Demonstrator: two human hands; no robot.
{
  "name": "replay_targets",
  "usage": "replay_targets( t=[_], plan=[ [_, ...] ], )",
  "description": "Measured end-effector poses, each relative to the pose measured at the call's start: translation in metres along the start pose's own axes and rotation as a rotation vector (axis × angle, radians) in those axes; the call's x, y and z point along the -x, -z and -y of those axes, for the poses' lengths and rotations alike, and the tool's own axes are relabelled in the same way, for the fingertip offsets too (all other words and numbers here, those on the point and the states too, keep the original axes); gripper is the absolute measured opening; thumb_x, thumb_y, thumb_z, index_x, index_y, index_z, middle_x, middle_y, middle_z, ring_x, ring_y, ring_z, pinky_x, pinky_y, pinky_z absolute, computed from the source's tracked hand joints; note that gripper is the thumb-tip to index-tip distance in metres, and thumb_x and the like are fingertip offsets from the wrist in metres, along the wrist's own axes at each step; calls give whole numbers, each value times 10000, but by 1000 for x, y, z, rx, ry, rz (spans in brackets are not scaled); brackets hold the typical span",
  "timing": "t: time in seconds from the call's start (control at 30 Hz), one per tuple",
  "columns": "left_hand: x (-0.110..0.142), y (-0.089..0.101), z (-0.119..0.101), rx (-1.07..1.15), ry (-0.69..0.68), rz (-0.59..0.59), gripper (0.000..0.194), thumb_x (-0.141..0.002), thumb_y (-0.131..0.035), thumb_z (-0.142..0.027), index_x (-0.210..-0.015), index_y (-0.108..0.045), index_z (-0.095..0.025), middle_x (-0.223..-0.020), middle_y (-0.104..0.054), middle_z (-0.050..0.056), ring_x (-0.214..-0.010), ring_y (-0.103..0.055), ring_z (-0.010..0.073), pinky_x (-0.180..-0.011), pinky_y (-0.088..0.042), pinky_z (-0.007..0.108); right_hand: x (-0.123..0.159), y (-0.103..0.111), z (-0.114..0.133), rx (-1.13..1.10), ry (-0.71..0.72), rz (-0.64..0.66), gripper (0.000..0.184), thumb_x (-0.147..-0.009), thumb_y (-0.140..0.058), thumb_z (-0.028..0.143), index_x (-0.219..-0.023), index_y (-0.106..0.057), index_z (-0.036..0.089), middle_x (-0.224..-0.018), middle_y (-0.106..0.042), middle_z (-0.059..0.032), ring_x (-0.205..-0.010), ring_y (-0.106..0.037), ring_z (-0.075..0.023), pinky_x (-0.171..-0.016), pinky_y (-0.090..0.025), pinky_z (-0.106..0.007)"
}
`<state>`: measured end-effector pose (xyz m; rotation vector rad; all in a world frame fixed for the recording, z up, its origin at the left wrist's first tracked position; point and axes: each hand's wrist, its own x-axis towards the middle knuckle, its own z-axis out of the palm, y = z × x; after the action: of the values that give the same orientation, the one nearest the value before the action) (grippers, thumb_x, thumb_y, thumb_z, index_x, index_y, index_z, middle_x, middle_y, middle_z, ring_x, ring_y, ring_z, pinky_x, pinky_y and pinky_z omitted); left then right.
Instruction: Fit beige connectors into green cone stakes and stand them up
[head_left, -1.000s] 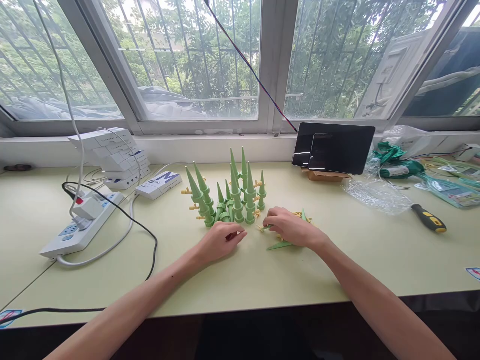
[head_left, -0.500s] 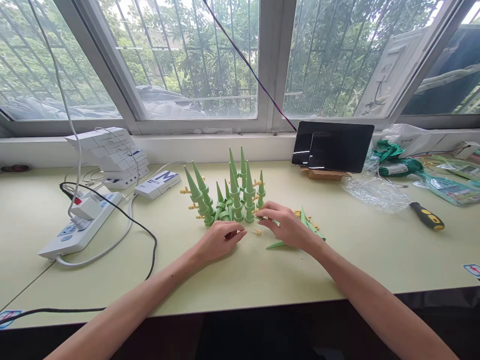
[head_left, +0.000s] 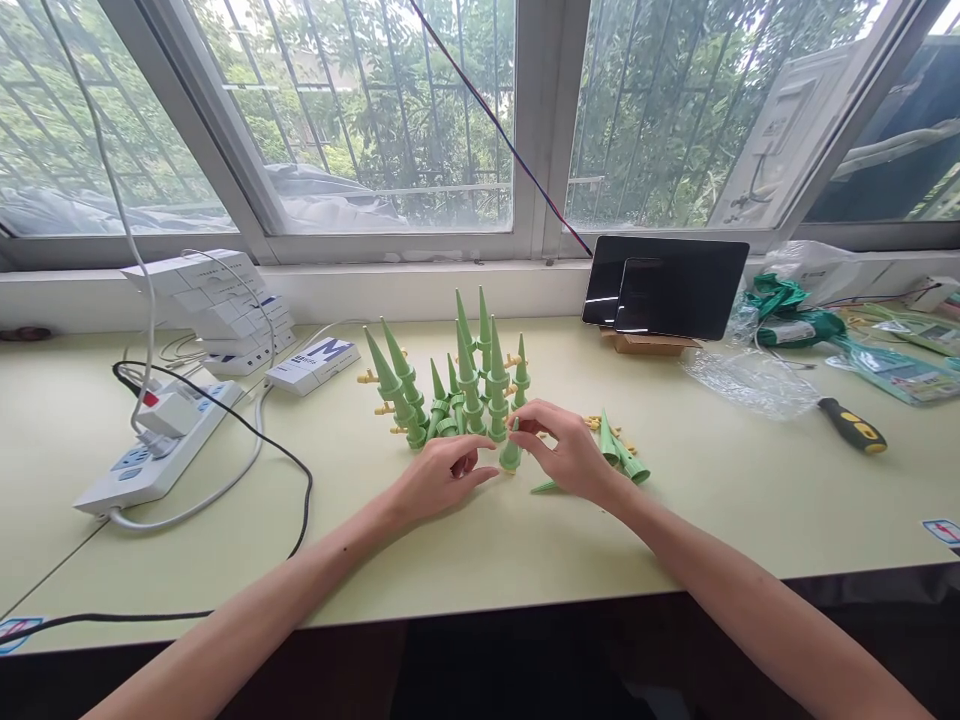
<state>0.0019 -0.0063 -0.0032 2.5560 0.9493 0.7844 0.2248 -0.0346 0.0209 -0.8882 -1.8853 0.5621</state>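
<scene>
My right hand (head_left: 571,452) pinches the upper part of a small green watering spike (head_left: 510,459), which stands roughly upright with its wide end at the table. To its left, my left hand (head_left: 444,476) rests with thumb and forefinger apart, close to that spike and holding nothing. Just behind both hands is a cluster of green watering spikes (head_left: 498,395), many stacked into towers with small yellow valves (head_left: 367,377) sticking out. Several loose green cones (head_left: 609,445) lie beside my right hand, with yellow valve pieces (head_left: 595,424) behind them.
At left are a white power strip (head_left: 161,445) with cables, stacked white boxes (head_left: 217,310) and a flat white box (head_left: 313,365). A tablet (head_left: 697,290) leans at the back. A screwdriver (head_left: 853,426) and plastic bags (head_left: 757,385) lie at right.
My right hand has brought the green spike upright in front of the towers, where a yellow piece lay. My left thumb and forefinger have spread apart. The view has shifted slightly.
</scene>
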Motion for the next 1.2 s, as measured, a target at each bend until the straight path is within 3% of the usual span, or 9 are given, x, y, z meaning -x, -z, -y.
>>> replay_targets(
  t=[0.3,0.57,0.73,0.83,1.03,1.2],
  plan=[
    [-2,1,-4,0,-30,38,241,-886,-630,-327,-1080,-680,-193,-608,-452,-55,-538,-366,84,-544,-325,209,4,-9,-2,-73,77,24,87,-957,-533,244,-947,-607,199,-866,-609,-35,-746,-560,-142,-707,-489,-282],
    [-1,1,-6,-25,-31,86,142,-899,-585,-286,-825,-613,-168,-616,-413,-46,-563,-347,96,-546,-296,230,6,-13,-6,-56,141,85,73,-952,-539,199,-971,-609,205,-912,-618,-40,-796,-566,-150,-731,-489,-288],
    [0,0,-3,-36,-14,92,260,-915,-568,-321,-716,-505,-166,-617,-427,-42,-562,-345,97,-547,-294,235,6,-10,-9,56,76,79,142,-922,-584,190,-1063,-570,200,-936,-599,-39,-760,-577,-143,-753,-500,-303],
    [-1,0,-2,-39,-4,89,299,-909,-576,-322,-681,-461,-168,-614,-433,-42,-554,-345,94,-539,-291,235,7,-7,-14,206,0,149,142,-913,-585,172,-1053,-591,195,-977,-592,-56,-791,-577,-155,-761,-499,-322],
    [-1,-1,-2,-21,-6,81,252,-889,-599,-300,-702,-494,-168,-629,-464,-37,-560,-371,93,-535,-300,229,8,-3,-20,363,-62,335,140,-905,-596,158,-1026,-656,195,-1048,-578,-85,-997,-569,-213,-866,-496,-373],
    [-2,0,-4,-24,-8,72,211,-885,-591,-273,-719,-510,-170,-629,-477,-38,-554,-376,92,-531,-296,228,8,-3,-19,377,-74,342,156,-902,-598,158,-1040,-659,195,-1058,-591,-89,-1035,-563,-226,-887,-489,-383]
  ],
)
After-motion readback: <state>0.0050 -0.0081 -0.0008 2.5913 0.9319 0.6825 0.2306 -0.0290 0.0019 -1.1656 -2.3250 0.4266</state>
